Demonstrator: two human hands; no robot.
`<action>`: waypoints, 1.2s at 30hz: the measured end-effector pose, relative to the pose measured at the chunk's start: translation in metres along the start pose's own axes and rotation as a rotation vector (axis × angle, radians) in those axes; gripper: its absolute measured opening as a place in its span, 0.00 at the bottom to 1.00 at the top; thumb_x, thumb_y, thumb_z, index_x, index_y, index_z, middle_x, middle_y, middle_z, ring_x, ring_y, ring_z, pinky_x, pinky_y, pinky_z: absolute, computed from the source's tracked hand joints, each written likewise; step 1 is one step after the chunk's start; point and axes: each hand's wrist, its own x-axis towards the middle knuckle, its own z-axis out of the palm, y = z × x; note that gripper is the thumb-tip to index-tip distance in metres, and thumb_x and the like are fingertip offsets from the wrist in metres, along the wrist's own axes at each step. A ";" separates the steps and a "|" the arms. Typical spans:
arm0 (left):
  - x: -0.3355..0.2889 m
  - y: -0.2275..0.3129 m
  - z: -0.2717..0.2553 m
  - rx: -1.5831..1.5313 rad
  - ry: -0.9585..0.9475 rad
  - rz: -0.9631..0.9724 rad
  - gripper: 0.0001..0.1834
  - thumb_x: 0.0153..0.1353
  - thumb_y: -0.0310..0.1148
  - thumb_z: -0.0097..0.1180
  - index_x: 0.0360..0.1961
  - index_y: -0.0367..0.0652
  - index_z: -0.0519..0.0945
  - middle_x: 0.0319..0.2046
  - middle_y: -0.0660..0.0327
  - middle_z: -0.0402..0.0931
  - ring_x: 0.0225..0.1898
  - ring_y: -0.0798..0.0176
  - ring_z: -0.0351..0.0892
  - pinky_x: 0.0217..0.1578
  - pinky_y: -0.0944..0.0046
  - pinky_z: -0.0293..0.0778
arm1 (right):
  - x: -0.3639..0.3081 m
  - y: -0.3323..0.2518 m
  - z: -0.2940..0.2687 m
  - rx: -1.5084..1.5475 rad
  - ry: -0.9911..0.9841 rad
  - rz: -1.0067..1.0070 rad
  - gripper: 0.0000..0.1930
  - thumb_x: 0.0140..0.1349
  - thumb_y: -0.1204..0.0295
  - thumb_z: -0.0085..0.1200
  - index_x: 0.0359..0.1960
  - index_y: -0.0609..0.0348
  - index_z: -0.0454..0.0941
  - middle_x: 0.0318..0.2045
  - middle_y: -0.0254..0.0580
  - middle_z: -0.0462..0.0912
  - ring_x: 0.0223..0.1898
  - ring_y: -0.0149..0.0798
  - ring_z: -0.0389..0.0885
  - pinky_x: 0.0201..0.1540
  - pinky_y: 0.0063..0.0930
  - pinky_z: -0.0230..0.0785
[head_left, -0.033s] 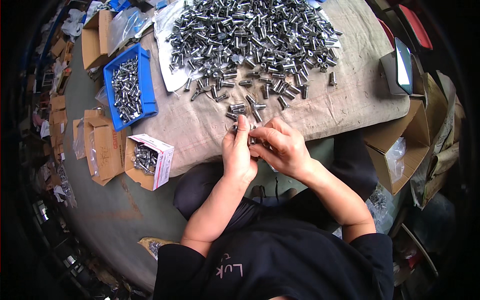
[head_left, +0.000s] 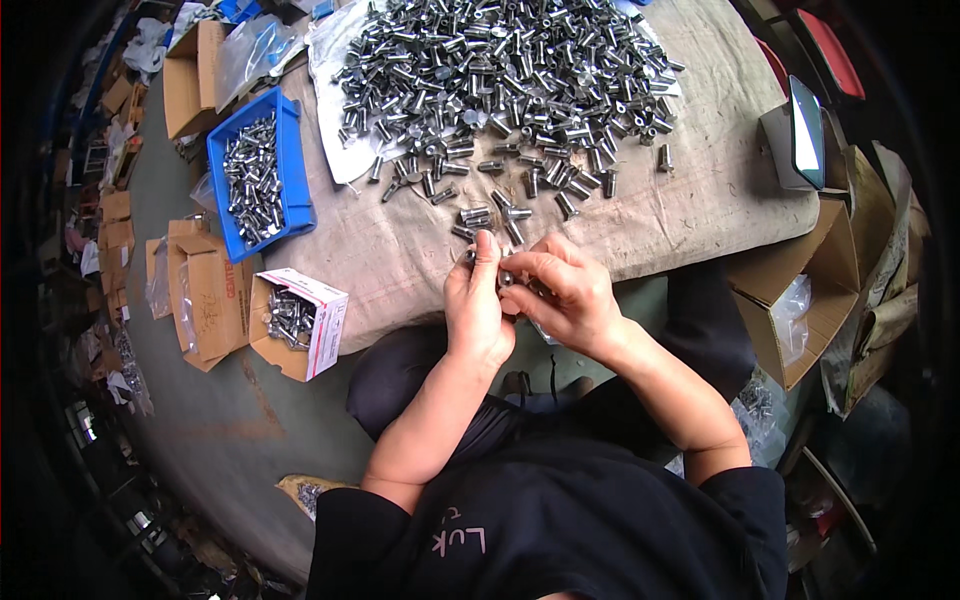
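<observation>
My left hand [head_left: 476,312] is closed, thumb pointing up, just off the table's near edge. A small shiny metal fastener [head_left: 506,279] shows between my hands, and another metal end peeks out beside the left thumb. Against the left palm, my right hand [head_left: 572,298] pinches at the fastener with thumb and forefinger. Its lower part is hidden by the fingers. Just beyond my fingertips lie several loose headed metal fasteners [head_left: 515,230]. A large pile of the same fasteners [head_left: 510,80], some with hollow ends, covers the far part of the table.
Beige cloth [head_left: 690,200] covers the table, with a white sheet [head_left: 328,120] under the pile. At left are a blue bin [head_left: 298,215] and a small carton [head_left: 328,335], both holding metal fasteners. A dark-screened device [head_left: 806,130] and an open cardboard box [head_left: 752,310] stand at right.
My right thumb and forefinger have shifted very slightly at the fastener. Everything else looks the same.
</observation>
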 end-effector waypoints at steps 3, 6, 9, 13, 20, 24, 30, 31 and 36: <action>0.001 -0.001 -0.005 0.056 -0.105 -0.046 0.13 0.60 0.45 0.48 0.29 0.46 0.71 0.22 0.69 0.68 0.19 0.78 0.65 0.14 0.78 0.58 | 0.004 0.007 -0.004 0.021 0.044 -0.047 0.13 0.44 0.79 0.59 0.35 0.60 0.76 0.22 0.40 0.71 0.22 0.38 0.71 0.23 0.26 0.64; 0.002 0.000 -0.003 0.072 -0.104 -0.001 0.11 0.61 0.42 0.46 0.31 0.46 0.72 0.22 0.69 0.69 0.18 0.79 0.65 0.13 0.80 0.57 | 0.005 0.007 -0.004 0.043 0.077 -0.046 0.13 0.45 0.79 0.59 0.35 0.61 0.76 0.22 0.39 0.72 0.22 0.36 0.70 0.24 0.23 0.63; 0.002 0.002 -0.001 0.067 -0.114 0.030 0.09 0.62 0.38 0.45 0.33 0.44 0.72 0.21 0.69 0.69 0.18 0.79 0.66 0.14 0.80 0.58 | 0.005 0.004 -0.007 0.063 0.088 0.039 0.12 0.46 0.79 0.58 0.35 0.62 0.76 0.22 0.36 0.73 0.22 0.30 0.70 0.24 0.21 0.63; -0.003 0.005 0.000 0.229 -0.248 0.126 0.06 0.62 0.31 0.46 0.37 0.41 0.72 0.21 0.69 0.69 0.20 0.79 0.65 0.17 0.79 0.61 | 0.004 0.005 -0.010 0.724 0.207 0.606 0.07 0.51 0.77 0.56 0.32 0.63 0.76 0.20 0.30 0.73 0.21 0.21 0.68 0.21 0.18 0.61; 0.001 0.002 -0.006 0.739 -0.232 0.559 0.06 0.59 0.24 0.47 0.38 0.39 0.73 0.23 0.67 0.70 0.24 0.77 0.66 0.24 0.77 0.64 | 0.008 0.010 -0.019 1.302 0.052 0.656 0.09 0.52 0.68 0.52 0.26 0.59 0.67 0.21 0.38 0.70 0.18 0.28 0.65 0.14 0.18 0.55; 0.005 -0.002 -0.007 0.804 -0.227 0.787 0.10 0.53 0.17 0.47 0.37 0.37 0.72 0.25 0.60 0.73 0.26 0.67 0.72 0.27 0.69 0.69 | 0.008 -0.004 -0.012 0.529 -0.019 0.470 0.10 0.51 0.77 0.57 0.35 0.60 0.74 0.25 0.29 0.74 0.23 0.20 0.69 0.25 0.14 0.62; 0.007 -0.003 -0.007 1.022 -0.198 0.906 0.17 0.44 0.14 0.44 0.38 0.37 0.72 0.28 0.50 0.74 0.31 0.48 0.75 0.33 0.59 0.71 | 0.009 0.004 -0.013 0.209 -0.010 0.136 0.13 0.48 0.79 0.57 0.37 0.61 0.75 0.28 0.40 0.77 0.29 0.33 0.75 0.33 0.24 0.68; 0.006 -0.002 -0.007 1.031 -0.207 0.894 0.17 0.44 0.14 0.44 0.38 0.37 0.71 0.29 0.50 0.74 0.32 0.47 0.75 0.33 0.58 0.71 | 0.009 0.002 -0.015 0.172 -0.054 0.162 0.12 0.48 0.79 0.57 0.37 0.61 0.75 0.28 0.40 0.77 0.30 0.33 0.75 0.33 0.24 0.68; 0.006 -0.001 -0.004 1.021 -0.272 0.905 0.16 0.48 0.15 0.45 0.41 0.37 0.71 0.26 0.54 0.74 0.27 0.53 0.75 0.28 0.61 0.71 | 0.006 0.009 -0.007 0.403 0.105 0.278 0.08 0.52 0.78 0.54 0.35 0.62 0.74 0.25 0.34 0.75 0.25 0.29 0.72 0.27 0.21 0.65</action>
